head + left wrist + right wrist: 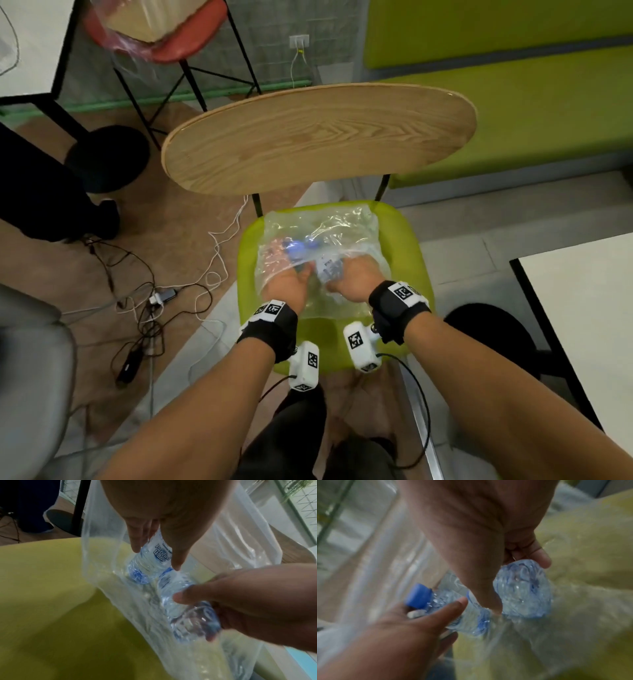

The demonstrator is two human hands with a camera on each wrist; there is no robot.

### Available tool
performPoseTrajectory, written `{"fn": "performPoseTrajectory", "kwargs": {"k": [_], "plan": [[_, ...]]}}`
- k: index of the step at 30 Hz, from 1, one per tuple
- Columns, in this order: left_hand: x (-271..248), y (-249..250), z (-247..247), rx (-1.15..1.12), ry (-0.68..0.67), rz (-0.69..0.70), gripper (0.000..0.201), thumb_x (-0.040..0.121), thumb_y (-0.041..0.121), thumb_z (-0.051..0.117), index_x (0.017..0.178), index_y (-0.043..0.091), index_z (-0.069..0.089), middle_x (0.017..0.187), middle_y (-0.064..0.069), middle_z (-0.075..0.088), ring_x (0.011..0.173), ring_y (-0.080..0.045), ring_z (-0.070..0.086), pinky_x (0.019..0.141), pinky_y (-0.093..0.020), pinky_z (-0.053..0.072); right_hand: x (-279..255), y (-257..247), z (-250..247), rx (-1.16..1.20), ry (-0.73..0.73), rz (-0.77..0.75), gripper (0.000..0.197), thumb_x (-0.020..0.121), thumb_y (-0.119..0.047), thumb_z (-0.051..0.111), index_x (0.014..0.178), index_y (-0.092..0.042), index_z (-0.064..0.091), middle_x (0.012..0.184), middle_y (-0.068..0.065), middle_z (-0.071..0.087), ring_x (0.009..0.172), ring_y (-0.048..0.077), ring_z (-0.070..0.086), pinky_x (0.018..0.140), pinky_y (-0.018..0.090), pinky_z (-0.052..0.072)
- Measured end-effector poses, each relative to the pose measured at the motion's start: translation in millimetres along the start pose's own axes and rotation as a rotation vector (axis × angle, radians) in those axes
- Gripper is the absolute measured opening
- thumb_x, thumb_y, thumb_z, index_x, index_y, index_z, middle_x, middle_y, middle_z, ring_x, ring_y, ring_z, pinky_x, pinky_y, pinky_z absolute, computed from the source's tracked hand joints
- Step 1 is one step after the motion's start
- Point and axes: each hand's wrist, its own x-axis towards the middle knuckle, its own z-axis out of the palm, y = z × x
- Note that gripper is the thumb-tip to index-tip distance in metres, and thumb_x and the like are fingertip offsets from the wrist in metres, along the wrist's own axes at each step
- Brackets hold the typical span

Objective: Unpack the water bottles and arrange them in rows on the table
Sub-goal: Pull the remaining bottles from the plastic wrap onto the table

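A clear plastic bag (322,222) lies on a green chair seat (248,253), and small water bottles (327,267) with blue caps lie inside it. Both of my hands reach into the bag's mouth. My left hand (291,279) (155,555) grips one labelled bottle (150,563) (453,614) round its body; the blue cap (419,596) of this bottle points away from me. My right hand (356,277) (517,584) grips a second bottle (523,592) (185,608) near its base, just right of the first. More bottles deeper in the bag are blurred by the plastic.
The chair's wooden backrest (318,137) stands just beyond the bag. A white table (582,298) is at the right. Cables and a power adapter (161,296) lie on the floor to the left. A red chair (181,41) and a green bench (513,109) stand farther back.
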Motion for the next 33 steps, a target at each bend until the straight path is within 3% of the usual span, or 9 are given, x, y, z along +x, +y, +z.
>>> {"fn": "performPoseTrajectory", "kwargs": {"k": [3, 7, 11, 14, 17, 22, 27, 30, 33], "plan": [[-5.3, 2.9, -9.7, -0.100, 0.051, 0.032, 0.060, 0.104, 0.038, 0.051, 0.153, 0.006, 0.037, 0.146, -0.020, 0.051, 0.134, -0.032, 0.051, 0.107, -0.033, 0.038, -34.4, 15.2, 5.0, 0.385, -0.011, 0.057, 0.042, 0.074, -0.042, 0.081, 0.099, -0.010, 0.067, 0.091, 0.003, 0.070, 0.085, 0.021, 0.069, 0.070, 0.034, 0.058], [-25.8, -4.6, -1.0, -0.057, -0.098, 0.057, 0.047, 0.103, 0.043, 0.048, 0.091, 0.005, 0.073, 0.096, -0.025, 0.068, 0.108, -0.037, 0.065, 0.078, -0.033, 0.039, -90.5, 51.3, 15.4, 0.649, -0.139, -0.035, 0.054, 0.072, -0.046, 0.085, 0.113, -0.022, 0.059, 0.099, -0.011, 0.069, 0.090, 0.010, 0.067, 0.082, 0.033, 0.057], [-69.3, -7.3, 15.1, 0.005, -0.030, 0.290, 0.025, 0.084, 0.046, 0.071, 0.088, 0.022, 0.066, 0.083, 0.000, 0.066, 0.086, -0.026, 0.066, 0.073, -0.031, 0.044, -151.0, 92.7, 37.7, 0.685, -0.099, -0.028, 0.056, 0.066, -0.048, 0.085, 0.111, -0.030, 0.057, 0.103, -0.009, 0.071, 0.094, 0.010, 0.069, 0.091, 0.038, 0.057], [-103.8, -1.7, 39.5, 0.029, -0.107, 0.433, 0.042, 0.074, 0.042, 0.083, 0.105, 0.030, 0.059, 0.091, 0.012, 0.070, 0.081, -0.014, 0.066, 0.074, -0.033, 0.053, -209.1, 124.1, 52.7, 0.734, 0.060, 0.031, 0.055, 0.067, -0.041, 0.087, 0.109, -0.029, 0.055, 0.102, -0.011, 0.066, 0.092, 0.005, 0.064, 0.089, 0.032, 0.054], [-137.2, 17.9, 73.2, 0.062, -0.240, 0.546, 0.053, 0.070, 0.044, 0.085, 0.114, 0.030, 0.060, 0.091, 0.014, 0.073, 0.083, -0.010, 0.070, 0.075, -0.034, 0.057, -274.7, 158.0, 68.7, 0.867, 0.311, 0.161, 0.052, 0.070, -0.022, 0.089, 0.097, -0.032, 0.047, 0.093, -0.013, 0.061, 0.078, -0.010, 0.058, 0.074, 0.013, 0.047], [-213.8, 111.2, 130.0, 0.009, -0.444, 0.769, 0.042, 0.072, 0.026, 0.088, 0.107, 0.030, 0.064, 0.091, 0.015, 0.073, 0.084, 0.008, 0.066, 0.069, -0.003, 0.045, -379.5, 210.5, 102.5, 1.042, 0.787, 0.462, 0.056, 0.065, -0.027, 0.088, 0.102, -0.020, 0.047, 0.091, -0.007, 0.063, 0.077, 0.005, 0.060, 0.071, 0.030, 0.052], [-287.5, 199.0, 209.1, -0.010, -0.615, 0.995, 0.045, 0.072, 0.033, 0.086, 0.109, 0.033, 0.061, 0.098, 0.016, 0.071, 0.090, -0.001, 0.068, 0.076, -0.026, 0.056, -451.1, 264.7, 135.0, 1.083, 1.227, 0.760, 0.051, 0.065, -0.023, 0.086, 0.098, -0.026, 0.047, 0.092, -0.003, 0.061, 0.083, 0.016, 0.063, 0.070, 0.036, 0.053], [-322.9, 232.1, 251.1, 0.010, -0.646, 1.033, 0.044, 0.067, 0.037, 0.080, 0.106, 0.031, 0.061, 0.097, 0.012, 0.071, 0.090, -0.013, 0.068, 0.079, -0.031, 0.054, -470.4, 292.6, 145.2, 1.133, 1.307, 0.863, 0.053, 0.067, -0.019, 0.087, 0.104, -0.025, 0.049, 0.095, -0.009, 0.062, 0.082, 0.006, 0.063, 0.066, 0.017, 0.048], [-338.5, 246.6, 285.4, 0.049, -0.660, 1.050, 0.046, 0.068, 0.034, 0.079, 0.110, 0.027, 0.061, 0.101, 0.008, 0.071, 0.094, -0.020, 0.068, 0.080, -0.034, 0.054, -471.9, 313.3, 157.1, 1.144, 1.363, 0.910, 0.056, 0.066, -0.034, 0.089, 0.103, -0.031, 0.047, 0.099, -0.012, 0.062, 0.087, 0.006, 0.065, 0.069, 0.023, 0.051]]}}
